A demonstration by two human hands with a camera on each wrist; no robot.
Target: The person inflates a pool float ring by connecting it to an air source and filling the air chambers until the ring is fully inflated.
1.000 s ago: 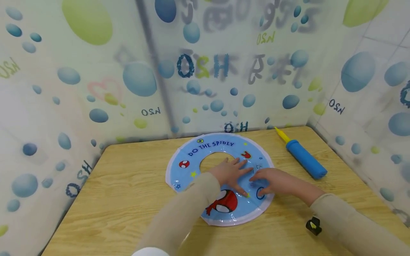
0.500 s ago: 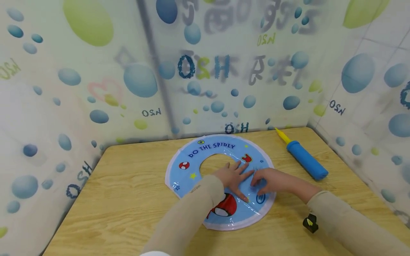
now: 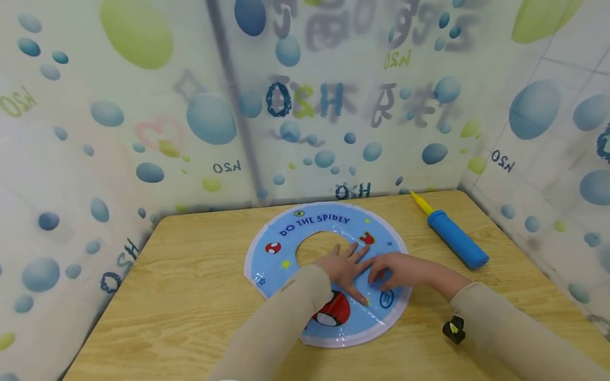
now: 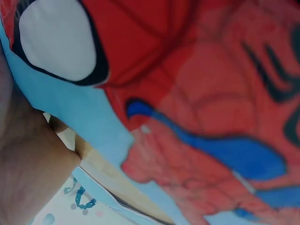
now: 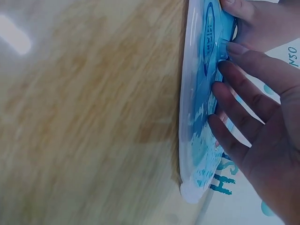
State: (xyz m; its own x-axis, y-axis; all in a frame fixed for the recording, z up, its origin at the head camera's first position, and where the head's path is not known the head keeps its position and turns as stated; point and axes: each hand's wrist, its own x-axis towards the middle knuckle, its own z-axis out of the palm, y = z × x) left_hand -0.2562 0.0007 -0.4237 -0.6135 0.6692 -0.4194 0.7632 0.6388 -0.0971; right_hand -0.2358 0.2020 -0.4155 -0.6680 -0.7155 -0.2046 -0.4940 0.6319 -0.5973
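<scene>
A flat, deflated swim ring, light blue with a pale rim and the words "DO THE SPIDEY", lies on the wooden table. My left hand rests on it beside the centre hole, fingers spread. Close to its right, my right hand has bent fingers low over the ring. In the right wrist view, the thumb and forefinger pinch a small clear raised piece on the ring's surface, which looks like its valve. The left wrist view is filled by the ring's red spider-hero print.
A blue hand pump with a yellow nozzle lies on the table at the back right. Bubble-patterned curtains close off the back and both sides. A small black piece hangs by the right sleeve.
The right hand has shifted slightly left, right up to the left fingers, and its fingers have drawn together. The left hand stays spread on the ring. The pump has not moved.
</scene>
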